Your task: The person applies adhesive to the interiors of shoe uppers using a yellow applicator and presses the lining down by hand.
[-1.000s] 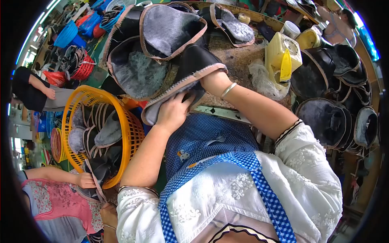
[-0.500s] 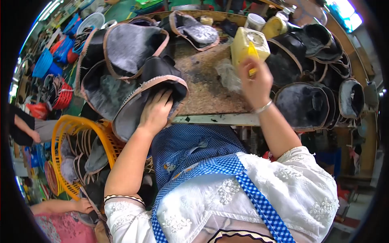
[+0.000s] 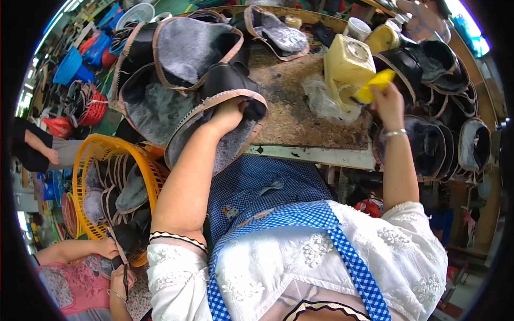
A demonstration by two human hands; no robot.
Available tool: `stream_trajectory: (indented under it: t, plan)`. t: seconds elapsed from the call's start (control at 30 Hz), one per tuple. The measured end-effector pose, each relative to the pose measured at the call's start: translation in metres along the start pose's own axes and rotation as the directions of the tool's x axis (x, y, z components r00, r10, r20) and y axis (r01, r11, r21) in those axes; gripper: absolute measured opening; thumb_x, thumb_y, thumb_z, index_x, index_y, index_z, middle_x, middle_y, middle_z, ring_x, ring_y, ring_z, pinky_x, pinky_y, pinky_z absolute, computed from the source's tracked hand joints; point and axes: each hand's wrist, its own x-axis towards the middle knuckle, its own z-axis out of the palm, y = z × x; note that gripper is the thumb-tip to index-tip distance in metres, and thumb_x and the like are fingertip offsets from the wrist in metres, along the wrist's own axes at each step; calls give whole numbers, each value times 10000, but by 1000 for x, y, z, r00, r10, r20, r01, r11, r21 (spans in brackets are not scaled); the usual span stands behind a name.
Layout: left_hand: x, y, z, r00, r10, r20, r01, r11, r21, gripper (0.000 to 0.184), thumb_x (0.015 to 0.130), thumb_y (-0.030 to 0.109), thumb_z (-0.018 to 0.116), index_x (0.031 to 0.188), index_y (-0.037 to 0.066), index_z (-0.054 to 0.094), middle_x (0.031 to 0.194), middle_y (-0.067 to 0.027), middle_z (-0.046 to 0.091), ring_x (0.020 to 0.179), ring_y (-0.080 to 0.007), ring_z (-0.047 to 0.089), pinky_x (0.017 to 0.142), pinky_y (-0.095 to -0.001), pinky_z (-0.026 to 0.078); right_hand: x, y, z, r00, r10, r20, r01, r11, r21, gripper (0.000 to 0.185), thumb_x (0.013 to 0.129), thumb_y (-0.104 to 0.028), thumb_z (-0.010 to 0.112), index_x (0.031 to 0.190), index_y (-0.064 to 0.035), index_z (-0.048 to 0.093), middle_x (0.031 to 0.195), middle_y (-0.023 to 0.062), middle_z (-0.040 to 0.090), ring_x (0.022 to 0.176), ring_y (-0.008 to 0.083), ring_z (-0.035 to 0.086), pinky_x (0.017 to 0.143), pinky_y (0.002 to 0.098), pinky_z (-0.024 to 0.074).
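Note:
My left hand [image 3: 229, 115] reaches into the opening of a black fur-lined shoe upper [image 3: 230, 80] with a pale stitched edge. Its fingers are curled, their tips partly hidden inside. In my right hand [image 3: 390, 104] is a yellow flat-handled tool with a dark lower end, like a glue brush [image 3: 377, 85]; its exact kind is unclear. That tool is beside a cut-open pale yellow plastic jug [image 3: 348, 59]. Crumpled clear plastic [image 3: 326, 101] lies against the jug on the stained worktable [image 3: 300, 131].
More fur-lined uppers [image 3: 195, 51] are piled at the table's left, with others [image 3: 417, 144] stacked on the right. A white cup [image 3: 357, 29] stands behind the jug. An orange basket [image 3: 85, 160] of uppers is at lower left, beside a co-worker in pink [image 3: 75, 278] handling an upper.
My right hand has moved right, and the yellow tool is now outside the jug beside it. My left hand has gone deeper into the upper, its fingers more curled. The view has shifted slightly.

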Motion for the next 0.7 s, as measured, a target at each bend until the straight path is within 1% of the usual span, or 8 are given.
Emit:
stream_trajectory:
  t: [0.03, 0.17, 0.3, 0.37, 0.43, 0.53, 0.63, 0.7]
  plan:
    - [2, -2, -1, 999, -33, 22, 33, 999, -25, 284, 938, 194, 524, 1111, -10, 618, 1130, -232, 620, 1070, -377, 574, 921, -408, 436, 9, 26, -6, 997, 48, -58, -35, 978, 208, 135, 892, -141, 653, 903, -20, 595, 635, 11, 586, 445, 68, 495, 420, 224, 356]
    - [4, 16, -10, 986, -135, 93, 136, 991, -6, 350, 949, 204, 505, 1224, -8, 553, 1246, -236, 561, 1187, -362, 510, 996, -395, 394, -17, 4, -14, 851, 96, 517, -309, 886, 345, 115, 900, -100, 623, 977, -20, 595, 724, 7, 613, 477, 64, 502, 407, 205, 340]
    - [14, 48, -33, 916, -261, 306, 252, 965, 68, 407, 976, 74, 331, 1366, 10, 427, 1403, -159, 457, 1262, -258, 449, 1077, -353, 334, -73, -80, 69, 798, -167, 579, -213, 820, 531, 132, 895, -52, 616, 1016, -1, 618, 852, 61, 671, 716, 100, 649, 623, 243, 544]
    - [14, 54, -35, 903, -301, 307, 312, 950, 12, 416, 977, 108, 329, 1370, 13, 429, 1408, -156, 454, 1264, -259, 450, 1077, -350, 338, -95, -110, 113, 731, -469, 495, 184, 834, 520, 163, 854, -11, 617, 1017, -5, 617, 872, 103, 677, 745, 165, 675, 664, 297, 547]
    - [14, 52, -35, 892, -334, 305, 357, 934, -21, 397, 962, 174, 437, 1319, 9, 494, 1355, -187, 502, 1253, -297, 473, 1046, -364, 371, -99, -111, 162, 582, -801, 142, 637, 557, 534, 197, 803, -5, 621, 999, -15, 605, 837, 142, 656, 770, 273, 673, 691, 361, 535]
    - [7, 41, -34, 908, -318, 271, 332, 943, -6, 410, 959, 267, 499, 1271, 5, 543, 1314, -216, 532, 1230, -330, 496, 1018, -375, 392, -98, -97, 177, 437, -858, 271, 712, 514, 478, 200, 777, -37, 630, 974, -31, 593, 823, 161, 640, 788, 357, 641, 700, 404, 527]
    - [-7, 27, -31, 920, -266, 287, 274, 962, 11, 399, 956, 256, 506, 1267, 11, 547, 1299, -198, 549, 1211, -334, 512, 1027, -364, 381, -88, -77, 144, 486, -767, 418, 683, 632, 367, 184, 805, -81, 640, 969, -28, 576, 799, 156, 630, 762, 344, 642, 686, 417, 520]
    - [-18, 3, -26, 865, 23, 501, 33, 994, -103, 378, 946, 220, 507, 1256, 10, 558, 1352, -175, 515, 1276, -303, 463, 1094, -378, 309, -79, -64, 118, 579, -663, 474, 594, 742, 312, 167, 820, -82, 646, 961, -23, 578, 792, 163, 627, 747, 340, 642, 669, 413, 517]
